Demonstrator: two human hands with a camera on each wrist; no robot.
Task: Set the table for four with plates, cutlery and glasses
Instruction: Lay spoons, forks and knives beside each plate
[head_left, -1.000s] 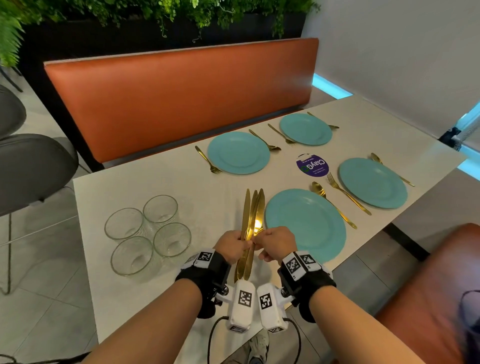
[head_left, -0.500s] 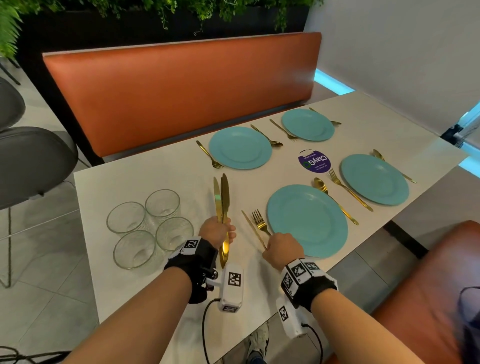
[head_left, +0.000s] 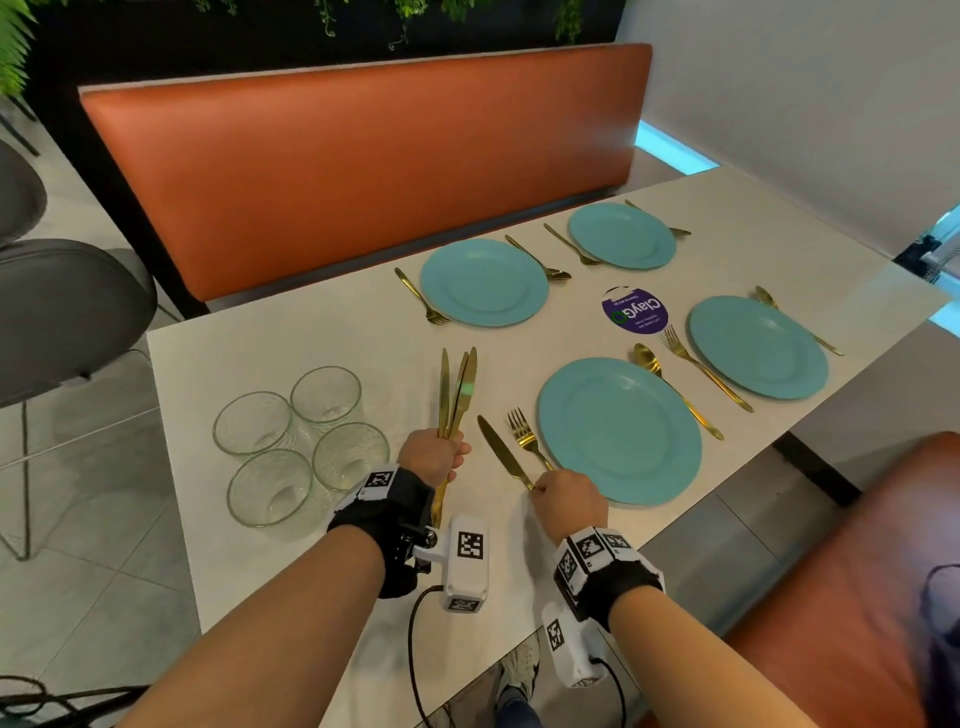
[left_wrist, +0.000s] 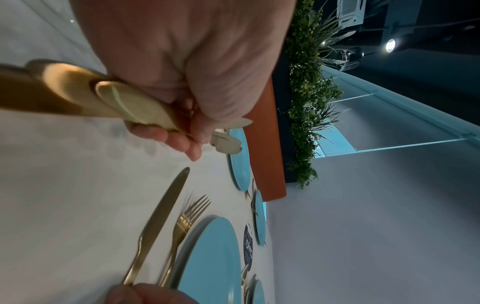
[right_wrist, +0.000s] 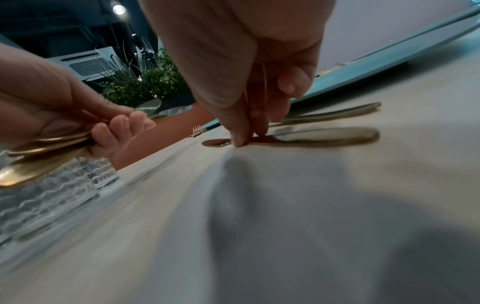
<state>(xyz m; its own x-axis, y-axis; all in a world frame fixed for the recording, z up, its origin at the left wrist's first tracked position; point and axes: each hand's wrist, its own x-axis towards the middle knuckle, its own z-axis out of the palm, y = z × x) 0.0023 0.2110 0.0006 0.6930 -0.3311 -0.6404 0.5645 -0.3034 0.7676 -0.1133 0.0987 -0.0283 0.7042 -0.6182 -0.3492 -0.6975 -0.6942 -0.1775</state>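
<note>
My left hand (head_left: 434, 457) grips three gold knives (head_left: 457, 389) by their handles, blades pointing away over the white table (head_left: 311, 338); the left wrist view shows the fingers (left_wrist: 182, 139) curled round them. My right hand (head_left: 545, 486) pinches the handle of a fourth gold knife (head_left: 498, 449), which lies flat beside a fork (head_left: 527, 439), left of the nearest teal plate (head_left: 618, 431). In the right wrist view its fingertips (right_wrist: 240, 139) press down on that knife (right_wrist: 324, 135). Three more teal plates (head_left: 758, 345) (head_left: 483, 283) (head_left: 621, 236) have forks and spoons beside them.
Several empty glasses (head_left: 301, 441) stand clustered at the table's left end, close to my left hand. A purple round sticker (head_left: 635, 312) sits between the plates. An orange bench (head_left: 363, 171) runs along the far side, a grey chair (head_left: 62, 312) stands left, and another orange seat (head_left: 857, 571) is right.
A second ago both hands held the knife bundle together. The right hand drew one knife out and laid it beside the near fork; the left hand moved left with the others.
</note>
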